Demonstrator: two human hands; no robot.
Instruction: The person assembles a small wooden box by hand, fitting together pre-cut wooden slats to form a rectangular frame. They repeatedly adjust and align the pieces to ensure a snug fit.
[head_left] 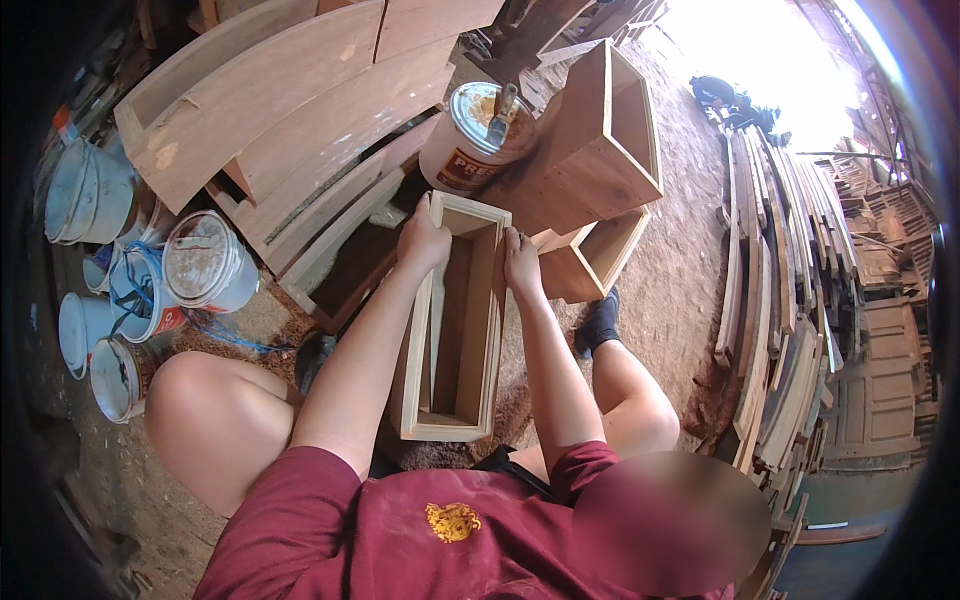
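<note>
Between my knees is a long, narrow wooden drawer box [447, 432], its hollow inside facing up. My left hand [425, 243] is closed around its far left corner. On the far right side, my right hand [521, 262] grips the same box, fingers over the rim and thumb hidden. Just beyond the box stands a white bucket [455, 170] with a putty-smeared lid. A putty knife [500, 117] lies on that lid.
Two more wooden boxes, a tall one [570, 150] and a lower one [575, 270], stand at the right of the bucket. A large wooden cabinet piece [290, 110] fills the far left. Several paint buckets [208, 262] sit at left; stacked planks [760, 260] line the right.
</note>
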